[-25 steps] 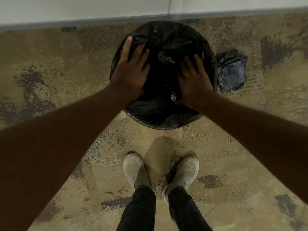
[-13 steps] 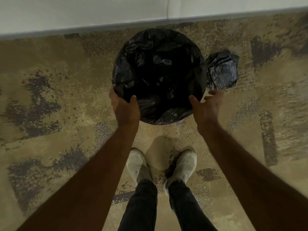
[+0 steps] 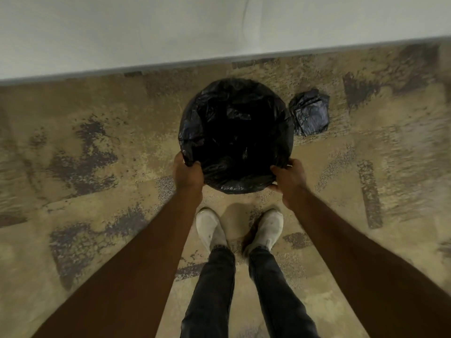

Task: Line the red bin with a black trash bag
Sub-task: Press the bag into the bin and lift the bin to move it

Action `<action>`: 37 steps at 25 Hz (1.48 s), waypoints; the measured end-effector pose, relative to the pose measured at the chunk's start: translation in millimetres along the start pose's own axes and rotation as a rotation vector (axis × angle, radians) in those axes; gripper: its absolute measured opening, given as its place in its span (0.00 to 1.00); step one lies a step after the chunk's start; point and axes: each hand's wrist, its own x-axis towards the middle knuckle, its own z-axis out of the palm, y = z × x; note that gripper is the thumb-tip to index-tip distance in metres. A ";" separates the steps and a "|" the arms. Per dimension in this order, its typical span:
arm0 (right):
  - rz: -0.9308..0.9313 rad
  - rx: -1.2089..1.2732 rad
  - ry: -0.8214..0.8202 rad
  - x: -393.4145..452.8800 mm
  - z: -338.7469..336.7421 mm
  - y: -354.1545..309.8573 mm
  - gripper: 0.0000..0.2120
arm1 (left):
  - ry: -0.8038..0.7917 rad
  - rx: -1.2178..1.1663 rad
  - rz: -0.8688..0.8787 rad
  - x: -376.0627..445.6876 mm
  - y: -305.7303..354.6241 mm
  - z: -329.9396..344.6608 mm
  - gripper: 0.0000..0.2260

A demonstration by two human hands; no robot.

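Note:
A round bin stands on the carpet in front of my feet, fully covered by a black trash bag (image 3: 235,132) that lines its inside and folds over its rim. No red of the bin shows. My left hand (image 3: 188,174) grips the bag-covered rim at the near left. My right hand (image 3: 289,178) grips it at the near right. The bag's inside is dark and hollow.
A folded black bag (image 3: 310,112) lies on the carpet just right of the bin. A white wall with a grey baseboard (image 3: 170,65) runs behind the bin. My white shoes (image 3: 210,228) stand close to the bin's near side.
Both hands came out from pressing inside the bag, drew back to the near rim, and now clasp it on either side. The view has pulled back and the bin looks smaller.

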 end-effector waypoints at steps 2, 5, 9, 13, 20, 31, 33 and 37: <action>0.001 -0.011 0.004 -36.2 -0.3 -5.8 0.17 | 0.009 0.006 0.012 -25.1 10.1 -26.4 0.19; -0.021 -0.014 0.001 -89.0 3.6 -13.5 0.19 | 0.015 0.011 0.020 -56.9 22.5 -67.6 0.18; -0.052 0.001 -0.011 -147.0 10.5 -16.1 0.19 | 0.000 -0.045 0.022 -89.8 33.6 -117.8 0.19; -0.078 -0.018 -0.012 -186.6 22.7 -19.8 0.18 | 0.000 -0.127 0.014 -115.6 41.5 -158.0 0.21; -0.142 -0.070 -0.030 -253.7 60.6 -17.6 0.17 | 0.020 -0.193 0.016 -142.5 49.6 -237.7 0.21; -0.290 -0.054 -0.055 -373.2 166.4 -4.9 0.20 | 0.019 -0.381 0.048 -136.6 48.2 -398.8 0.22; -0.300 -0.052 -0.070 -385.0 198.4 -2.3 0.20 | 0.039 -0.374 0.063 -118.1 50.6 -428.2 0.22; -0.290 -0.085 -0.089 -400.7 284.9 8.1 0.19 | 0.067 -0.356 0.079 -63.5 51.2 -496.8 0.20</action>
